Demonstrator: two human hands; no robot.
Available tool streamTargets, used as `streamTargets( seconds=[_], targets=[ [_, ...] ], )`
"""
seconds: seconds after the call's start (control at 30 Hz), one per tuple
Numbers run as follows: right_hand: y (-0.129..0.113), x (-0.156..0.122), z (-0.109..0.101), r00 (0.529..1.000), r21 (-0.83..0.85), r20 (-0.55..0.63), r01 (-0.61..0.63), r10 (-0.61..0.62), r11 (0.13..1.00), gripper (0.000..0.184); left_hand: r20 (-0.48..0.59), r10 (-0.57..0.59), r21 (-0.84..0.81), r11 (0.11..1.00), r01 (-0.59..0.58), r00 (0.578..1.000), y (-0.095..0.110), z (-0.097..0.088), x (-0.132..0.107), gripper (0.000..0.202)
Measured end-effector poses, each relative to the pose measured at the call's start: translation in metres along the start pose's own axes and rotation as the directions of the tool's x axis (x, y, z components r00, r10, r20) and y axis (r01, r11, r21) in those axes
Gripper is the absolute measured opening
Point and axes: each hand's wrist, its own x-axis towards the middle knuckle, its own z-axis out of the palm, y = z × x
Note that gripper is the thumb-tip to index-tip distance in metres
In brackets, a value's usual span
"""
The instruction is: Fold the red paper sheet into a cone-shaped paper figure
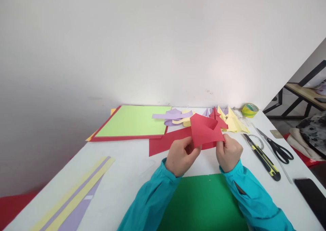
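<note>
Between my hands is a folded piece of red paper [203,132], held up above the table, with a curved opening near its top right. My left hand [182,156] pinches its lower left corner between thumb and fingers. At the lower right corner, my right hand [229,152] is closed on the same paper. Behind and below it lies a flat strip of red paper [163,144], partly hidden by the held piece. Under my forearms is a green sheet [201,204] on the white table.
A stack topped by a light green sheet [134,120] lies back left. Paper strips [86,187] lie front left. Folded yellow shapes [233,120] and a tape roll [250,110] stand at the back. On the right are a utility knife [265,159], scissors [276,148] and a black phone-like slab [310,197].
</note>
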Motion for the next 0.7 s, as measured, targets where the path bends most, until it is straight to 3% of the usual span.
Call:
streamTargets(
  seconds=[0.1, 0.17, 0.37, 0.5, 0.7],
  targets=[
    [-0.002, 0.000, -0.001, 0.993, 0.140, 0.064, -0.111, 0.103, 0.984, 0.028, 0.145, -0.117, -0.180, 0.973, 0.143, 0.982, 0.000, 0.007, 0.001, 0.036],
    [-0.005, 0.000, -0.002, 0.975, 0.260, 0.168, -0.187, 0.146, 0.947, 0.027, 0.191, -0.179, -0.269, 0.936, 0.227, 0.965, -0.001, 0.011, 0.002, 0.038],
    [-0.019, -0.003, 0.002, 0.839, 0.489, 0.514, -0.460, 0.181, 0.741, 0.035, 0.172, -0.284, -0.407, 0.852, 0.331, 0.943, 0.000, 0.015, 0.001, 0.037],
    [-0.021, -0.004, 0.004, 0.781, 0.513, 0.576, -0.575, 0.242, 0.638, 0.039, 0.144, -0.331, -0.440, 0.823, 0.360, 0.933, 0.001, 0.018, -0.001, 0.039],
    [-0.017, -0.009, 0.006, 0.765, 0.527, 0.582, -0.613, 0.277, 0.588, 0.034, 0.084, -0.366, -0.452, 0.815, 0.363, 0.927, 0.000, 0.024, -0.003, 0.041]
  ],
)
